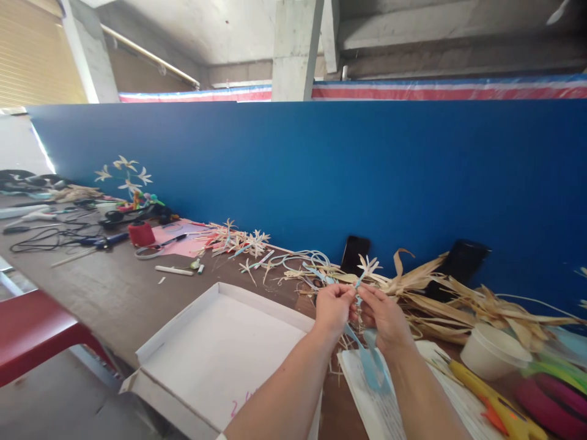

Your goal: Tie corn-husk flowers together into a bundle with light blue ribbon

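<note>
Both hands meet over the table, fingertips pinched together around a small craft flower. The flower [368,266] has pale pointed petals and stands upright on a stem wrapped in light blue. My left hand [334,308] is closed on the stem from the left. From the right, my right hand [384,316] pinches the same stem just below the petals. A light blue ribbon [375,370] hangs in a loop beneath the hands, over a printed paper [360,397]. The fingers partly hide where ribbon and stem meet.
An open white box [215,348] lies left of my arms. Dried husks [458,305], a white cup [495,351] and a yellow glue gun [495,397] are at right. Two dark phones lean by the blue partition [293,171]. Finished flowers [254,243] lie further left.
</note>
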Demonstrator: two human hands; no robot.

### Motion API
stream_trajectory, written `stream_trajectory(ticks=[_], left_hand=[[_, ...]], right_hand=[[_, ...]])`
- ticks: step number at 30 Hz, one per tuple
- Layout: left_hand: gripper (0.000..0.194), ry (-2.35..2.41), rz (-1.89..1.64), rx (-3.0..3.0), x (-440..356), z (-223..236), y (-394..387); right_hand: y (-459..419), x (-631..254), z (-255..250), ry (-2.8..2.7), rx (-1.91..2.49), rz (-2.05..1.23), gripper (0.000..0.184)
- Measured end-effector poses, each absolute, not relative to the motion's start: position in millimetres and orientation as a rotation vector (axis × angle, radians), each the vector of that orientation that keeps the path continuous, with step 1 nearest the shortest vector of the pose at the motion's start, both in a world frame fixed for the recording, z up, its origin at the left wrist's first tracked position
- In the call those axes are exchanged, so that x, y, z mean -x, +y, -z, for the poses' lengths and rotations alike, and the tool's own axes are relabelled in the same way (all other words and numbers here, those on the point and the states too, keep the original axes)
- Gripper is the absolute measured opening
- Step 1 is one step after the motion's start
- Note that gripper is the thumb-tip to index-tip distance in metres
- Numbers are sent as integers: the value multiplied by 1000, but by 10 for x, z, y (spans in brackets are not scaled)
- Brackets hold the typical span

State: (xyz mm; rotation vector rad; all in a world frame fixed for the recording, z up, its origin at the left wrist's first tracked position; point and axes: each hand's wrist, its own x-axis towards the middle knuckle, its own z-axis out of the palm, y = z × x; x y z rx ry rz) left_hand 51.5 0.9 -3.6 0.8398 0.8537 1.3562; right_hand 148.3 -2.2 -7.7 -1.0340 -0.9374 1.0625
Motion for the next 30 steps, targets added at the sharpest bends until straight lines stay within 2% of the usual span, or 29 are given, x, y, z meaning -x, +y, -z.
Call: stream_trajectory(ticks=[7,19,30], left_hand=[[31,805,-1356,-795,-525,28,-12],[23,846,-1426,-918,-517,81,5],[28,914,-1510,-964,-477,89,42]], right_hand=[[-42,-1481,81,-874,997,-1176,25],[-68,-1469,18,-827,982,-1184,27],[-119,-1483,-27,-944,969,-1141,22]])
